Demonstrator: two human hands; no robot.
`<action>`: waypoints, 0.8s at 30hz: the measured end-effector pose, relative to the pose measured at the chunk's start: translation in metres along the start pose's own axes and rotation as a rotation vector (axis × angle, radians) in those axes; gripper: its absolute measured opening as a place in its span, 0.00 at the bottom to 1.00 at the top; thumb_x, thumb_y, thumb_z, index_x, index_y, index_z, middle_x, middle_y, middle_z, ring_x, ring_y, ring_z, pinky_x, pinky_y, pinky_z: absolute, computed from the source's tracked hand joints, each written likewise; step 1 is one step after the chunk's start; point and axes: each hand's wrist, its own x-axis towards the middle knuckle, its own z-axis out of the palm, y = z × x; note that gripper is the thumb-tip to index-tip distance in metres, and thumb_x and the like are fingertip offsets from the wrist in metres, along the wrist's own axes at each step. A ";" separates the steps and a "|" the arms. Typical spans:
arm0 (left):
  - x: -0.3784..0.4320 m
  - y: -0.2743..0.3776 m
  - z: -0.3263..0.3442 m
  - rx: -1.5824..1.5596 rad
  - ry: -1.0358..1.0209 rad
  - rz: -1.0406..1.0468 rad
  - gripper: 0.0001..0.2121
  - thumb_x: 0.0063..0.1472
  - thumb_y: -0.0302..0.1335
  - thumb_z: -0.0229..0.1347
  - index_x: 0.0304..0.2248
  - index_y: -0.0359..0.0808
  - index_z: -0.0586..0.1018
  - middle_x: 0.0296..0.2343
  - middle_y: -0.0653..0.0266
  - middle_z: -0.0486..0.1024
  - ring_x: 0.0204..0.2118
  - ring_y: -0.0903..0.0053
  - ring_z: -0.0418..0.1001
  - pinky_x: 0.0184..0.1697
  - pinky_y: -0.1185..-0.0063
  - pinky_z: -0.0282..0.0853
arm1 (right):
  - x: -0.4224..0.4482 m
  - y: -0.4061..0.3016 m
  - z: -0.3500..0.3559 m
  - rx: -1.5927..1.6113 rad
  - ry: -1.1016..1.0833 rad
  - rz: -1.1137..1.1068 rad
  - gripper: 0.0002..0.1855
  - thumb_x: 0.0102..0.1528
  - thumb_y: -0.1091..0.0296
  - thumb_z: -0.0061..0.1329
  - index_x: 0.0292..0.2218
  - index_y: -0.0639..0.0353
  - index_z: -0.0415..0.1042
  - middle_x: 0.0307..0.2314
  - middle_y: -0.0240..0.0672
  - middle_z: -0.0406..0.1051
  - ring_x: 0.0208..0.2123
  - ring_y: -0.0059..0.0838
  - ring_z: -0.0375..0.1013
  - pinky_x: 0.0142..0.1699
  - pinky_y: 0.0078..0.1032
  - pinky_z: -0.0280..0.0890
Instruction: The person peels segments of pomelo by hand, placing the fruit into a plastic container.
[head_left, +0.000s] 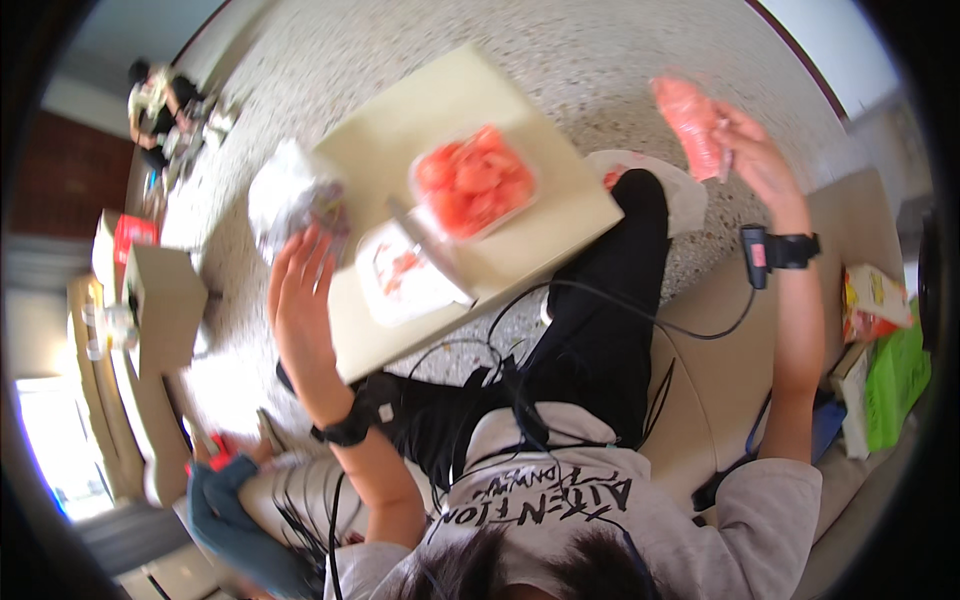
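My right hand (754, 154) is raised off the right side of the stool-like beige table (390, 120). It pinches one end of a transparent plastic bag (694, 124) with pinkish-red contents, blurred by motion. At the table's left edge, my left hand (302, 300) is spread beside a whitish plastic bag (296, 199); whether the fingertips touch it, I cannot tell. A plastic tub (532, 196) heaped with red watermelon chunks (474, 180) stands mid-table. Nearer me, a knife (431, 251) lies across a white tray or board (382, 300) with red scraps on it.
A white bag (686, 191) with red bits sits beyond my right knee. Black cables (637, 307) loop across my lap. Another person (161, 105) crouches at far left; someone's legs (232, 517) rest at lower left. A green bag (896, 382) lies on the sofa at right.
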 end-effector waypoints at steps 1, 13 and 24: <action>0.001 -0.005 -0.001 0.012 -0.001 -0.011 0.18 0.62 0.31 0.36 0.47 0.27 0.61 0.49 0.49 0.58 0.52 0.62 0.57 0.55 0.70 0.51 | -0.003 0.025 -0.027 0.029 0.053 0.032 0.22 0.52 0.71 0.44 0.48 0.63 0.57 0.37 0.33 0.65 0.39 0.21 0.66 0.43 0.21 0.63; 0.024 -0.016 0.038 0.109 0.059 -0.142 0.11 0.58 0.28 0.47 0.40 0.33 0.68 0.43 0.57 0.66 0.47 0.69 0.64 0.50 0.75 0.57 | 0.048 0.228 -0.105 -0.688 -0.147 0.297 0.13 0.49 0.73 0.42 0.38 0.58 0.69 0.27 0.37 0.71 0.28 0.27 0.68 0.34 0.24 0.63; 0.026 -0.027 0.067 0.252 0.053 -0.126 0.10 0.59 0.29 0.46 0.39 0.33 0.69 0.42 0.56 0.67 0.46 0.69 0.64 0.49 0.75 0.58 | 0.070 0.310 -0.066 -1.400 -0.054 -0.090 0.10 0.49 0.69 0.40 0.35 0.54 0.69 0.33 0.35 0.70 0.37 0.39 0.68 0.41 0.30 0.61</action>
